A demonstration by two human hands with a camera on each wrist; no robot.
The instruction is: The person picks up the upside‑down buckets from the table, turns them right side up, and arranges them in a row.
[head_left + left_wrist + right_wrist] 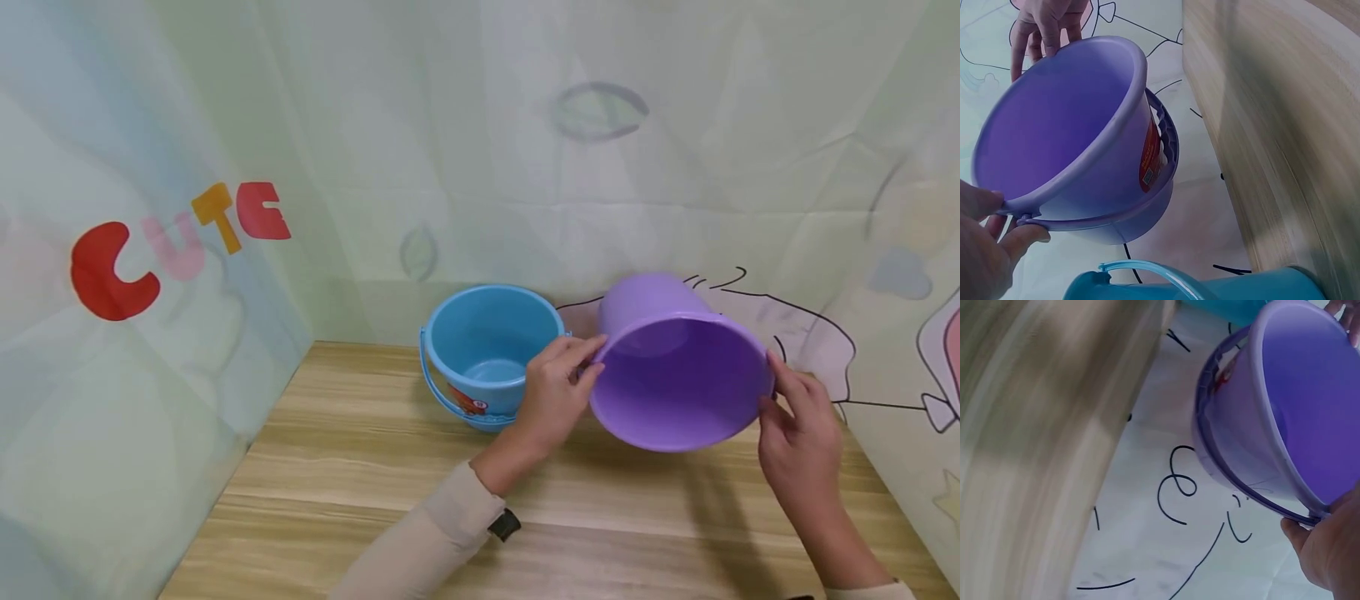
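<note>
Both hands hold a purple bucket above the table, tilted so its mouth faces the head camera. My left hand pinches the rim on its left side, close to where the handle joins. On the opposite side my right hand grips the rim, thumb near the other handle joint. The purple handle hangs down along the bucket's outside, and a red label shows on its wall in the left wrist view. Left of it a blue bucket stands upright on the table, its handle lowered at the front.
The wooden table meets a printed cloth backdrop at the back and on both sides. Red and orange letters mark the left cloth. A dark watch sits on the left wrist over a beige sleeve.
</note>
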